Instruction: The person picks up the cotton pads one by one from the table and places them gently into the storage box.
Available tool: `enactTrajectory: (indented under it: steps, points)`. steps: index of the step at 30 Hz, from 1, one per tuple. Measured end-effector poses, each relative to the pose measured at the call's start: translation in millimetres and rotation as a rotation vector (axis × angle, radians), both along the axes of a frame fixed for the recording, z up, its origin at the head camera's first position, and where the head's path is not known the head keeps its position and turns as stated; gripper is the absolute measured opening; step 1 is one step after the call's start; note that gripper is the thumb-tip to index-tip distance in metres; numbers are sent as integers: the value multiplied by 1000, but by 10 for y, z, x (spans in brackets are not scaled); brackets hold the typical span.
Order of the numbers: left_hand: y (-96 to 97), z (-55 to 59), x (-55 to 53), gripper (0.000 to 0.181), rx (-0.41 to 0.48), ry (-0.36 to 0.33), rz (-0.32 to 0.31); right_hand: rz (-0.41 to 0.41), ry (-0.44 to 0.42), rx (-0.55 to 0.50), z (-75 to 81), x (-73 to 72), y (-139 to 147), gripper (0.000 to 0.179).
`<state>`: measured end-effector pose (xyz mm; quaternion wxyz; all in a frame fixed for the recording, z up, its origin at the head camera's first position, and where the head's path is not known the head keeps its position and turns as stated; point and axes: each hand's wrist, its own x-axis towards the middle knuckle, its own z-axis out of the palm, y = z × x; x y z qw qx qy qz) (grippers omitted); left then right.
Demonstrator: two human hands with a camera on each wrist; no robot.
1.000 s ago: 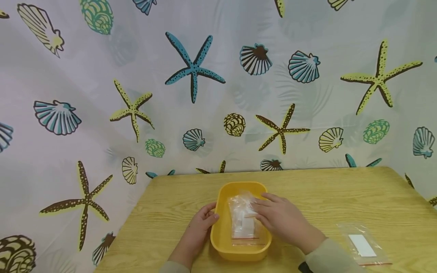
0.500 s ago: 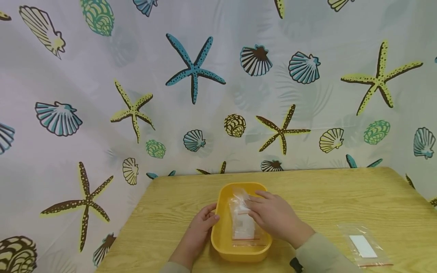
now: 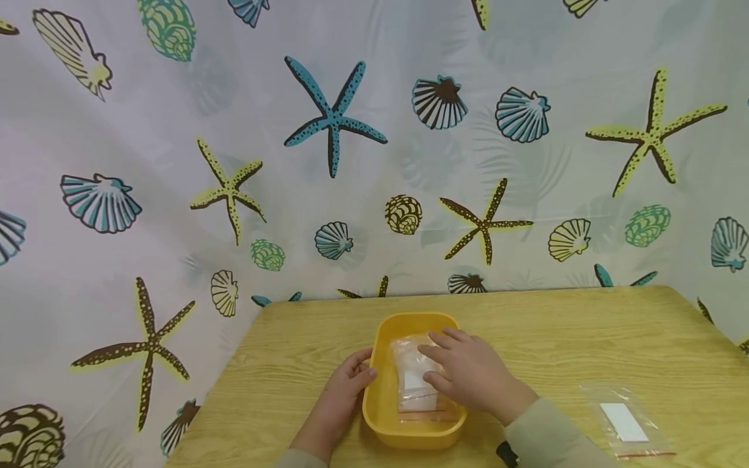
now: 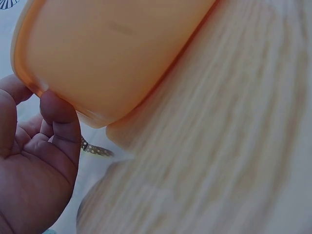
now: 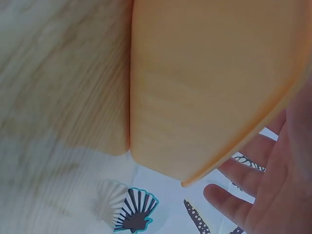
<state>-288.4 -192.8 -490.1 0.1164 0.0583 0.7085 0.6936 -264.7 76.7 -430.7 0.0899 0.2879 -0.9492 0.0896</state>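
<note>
A yellow plastic tub (image 3: 383, 390) stands on the table in the head view, holding clear zip bags (image 3: 411, 374) with white pieces inside and red seal strips. My left hand (image 3: 345, 389) pinches the tub's left rim; the left wrist view shows the thumb (image 4: 61, 114) against the tub wall (image 4: 112, 58). Over the tub's right side, my right hand (image 3: 473, 372) hovers with fingers spread above the bags. In the right wrist view those fingers (image 5: 241, 178) extend past the rim, with nothing held, and the tub's outer wall (image 5: 204, 87) fills the middle.
Another clear zip bag (image 3: 625, 422) with a white rectangle lies on the wooden table (image 3: 562, 338) to the right. A small black object (image 3: 506, 453) shows beside the right sleeve. Behind the table hangs a curtain (image 3: 363, 162) printed with shells and starfish.
The bag under my right hand has dropped flat onto the others in the tub. The right fingers have lifted off and spread. My left hand stays on the rim.
</note>
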Motion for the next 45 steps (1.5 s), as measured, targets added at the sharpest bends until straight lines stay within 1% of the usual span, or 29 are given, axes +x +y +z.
enactTrajectory:
  steps: [9, 17, 21, 29, 36, 45]
  points:
    - [0, -10, -5, 53, 8, 12, -2, -10, -20, -11, 18, 20, 37, 49]
    - [-3, 21, 23, 51, 14, 13, 4, -8, -13, -34, 27, 44, 69, 49]
    - [-1, 37, 38, 52, 16, 13, 5, -3, 6, -45, 9, 54, 98, 48]
    - [-13, 19, 22, 52, 8, 7, 7, -21, 18, -46, -16, 73, 181, 48]
    - [-16, 9, 12, 52, 8, 0, 4, -7, 36, -40, -35, 105, 316, 48]
    - [0, -15, -3, 53, 32, 2, -5, -39, 57, -38, -74, 194, 619, 52]
